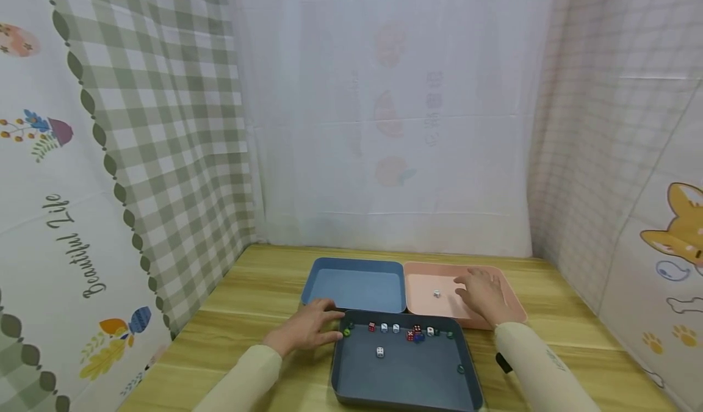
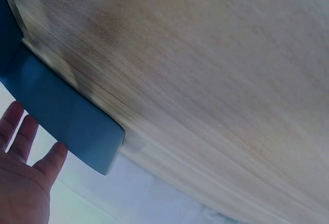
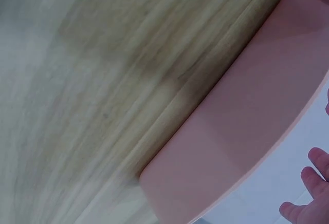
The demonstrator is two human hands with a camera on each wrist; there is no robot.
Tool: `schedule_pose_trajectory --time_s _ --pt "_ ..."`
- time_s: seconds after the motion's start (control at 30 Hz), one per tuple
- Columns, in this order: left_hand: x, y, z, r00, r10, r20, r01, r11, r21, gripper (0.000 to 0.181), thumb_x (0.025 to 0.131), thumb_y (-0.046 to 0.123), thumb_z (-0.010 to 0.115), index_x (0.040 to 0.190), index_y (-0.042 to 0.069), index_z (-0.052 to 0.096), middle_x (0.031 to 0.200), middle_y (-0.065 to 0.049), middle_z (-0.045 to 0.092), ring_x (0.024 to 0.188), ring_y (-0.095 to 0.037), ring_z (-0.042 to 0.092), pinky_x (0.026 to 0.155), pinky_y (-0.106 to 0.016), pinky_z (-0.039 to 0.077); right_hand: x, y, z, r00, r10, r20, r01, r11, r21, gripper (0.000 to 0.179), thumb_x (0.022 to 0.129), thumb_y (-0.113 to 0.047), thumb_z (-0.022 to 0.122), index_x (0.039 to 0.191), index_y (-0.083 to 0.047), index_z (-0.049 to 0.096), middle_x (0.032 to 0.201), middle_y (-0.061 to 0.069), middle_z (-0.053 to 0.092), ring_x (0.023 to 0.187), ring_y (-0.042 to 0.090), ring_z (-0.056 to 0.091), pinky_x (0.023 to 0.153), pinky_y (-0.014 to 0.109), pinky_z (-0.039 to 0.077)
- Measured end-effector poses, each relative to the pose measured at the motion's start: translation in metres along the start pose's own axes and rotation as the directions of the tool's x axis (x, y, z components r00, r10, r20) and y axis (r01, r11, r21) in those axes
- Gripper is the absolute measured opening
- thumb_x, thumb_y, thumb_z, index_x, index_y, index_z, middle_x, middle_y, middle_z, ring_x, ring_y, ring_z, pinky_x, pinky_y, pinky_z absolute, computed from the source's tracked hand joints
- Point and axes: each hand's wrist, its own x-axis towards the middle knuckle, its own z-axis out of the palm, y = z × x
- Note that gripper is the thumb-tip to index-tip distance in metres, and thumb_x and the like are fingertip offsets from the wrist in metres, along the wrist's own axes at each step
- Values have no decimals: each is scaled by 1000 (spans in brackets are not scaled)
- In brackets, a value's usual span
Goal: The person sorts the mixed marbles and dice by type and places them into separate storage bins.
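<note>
At the left rim of the dark grey tray [image 1: 406, 375] is my left hand [image 1: 306, 328], fingers spread and nothing in its grip. Its fingertips reach right to that rim, beside a green ring-like piece [image 1: 346, 332]. My right hand [image 1: 482, 293] hovers over the pink tray [image 1: 508, 290] with loosely bent fingers, holding nothing. A white die [image 1: 436, 293] lies in this tray, left of the fingertips. Inside the grey tray, a white die [image 1: 380, 352] sits apart from a row of several red, white and dark blue dice near the far wall.
Behind the grey tray stands a blue tray [image 1: 354, 284], side by side with the pink one. Small dark green pieces lie along the grey tray's right side, one ring [image 1: 461, 369] among them. Cloth curtains [image 1: 390, 125] enclose the wooden table [image 1: 230, 320] at the back and sides.
</note>
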Motion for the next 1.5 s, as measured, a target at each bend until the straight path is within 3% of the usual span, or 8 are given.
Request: schedule_pose_trajectory --time_s 0.33,0.57,0.87,1.5 --pt "-1 0 -1 1000 4 -1 -4 1000 -6 50 98 48 58 137 16 61 136 -12 51 124 -30 50 100 -48 44 -4 1 -2 1000 -23 -1 23 1000 -6 27 92 -18 71 116 -4 72 138 32 49 129 52 38 103 76 18" --pt "-1 -1 0 1000 3 4 -3 1000 3 49 99 48 56 137 17 61 136 -12 51 125 -30 49 100 -48 44 -6 -2 -1 997 -68 -40 68 998 13 27 93 -18 70 115 -4 72 135 31 52 128 52 41 101 73 27" --pt "0 -1 0 1000 -2 10 2 1000 9 45 98 38 57 138 17 61 137 -12 50 126 -30 48 101 -48 44 -3 -19 -6 988 -128 -83 128 992 -7 25 91 -18 72 113 -4 72 133 31 54 125 52 46 99 70 33" --pt "0 3 -5 1000 3 1 -3 1000 5 44 97 38 60 135 16 63 134 -11 52 122 -29 50 99 -47 46 0 -66 -9 960 -244 -140 254 966 56 24 91 -19 73 112 -7 73 133 28 55 125 48 49 100 70 34"
